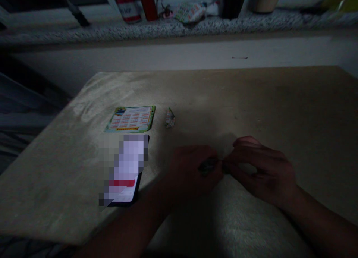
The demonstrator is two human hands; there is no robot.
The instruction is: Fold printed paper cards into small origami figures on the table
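Two bare forearms come in from the near side, and their hands meet over the tabletop, right of the phone. Curled fingers of the left hand hold a small dark object, a pale mark on its side too dim to read. Opposite, the right hand is narrowed to a pinch on a dark bit (whether it joins that object, I cannot tell).

One phone lies left of the left hand, its lit screen mostly blurred into squares, with a red bar low down. Just beyond lies one green-edged card, printed in columns of red and dark text too small to read. One crumpled printed scrap sits right of it.

On the speckled sill stand four containers, contents hidden: a red can with partly visible white letters, a red bottle, a dark vessel and a beige cup. One patterned packet lies among them.
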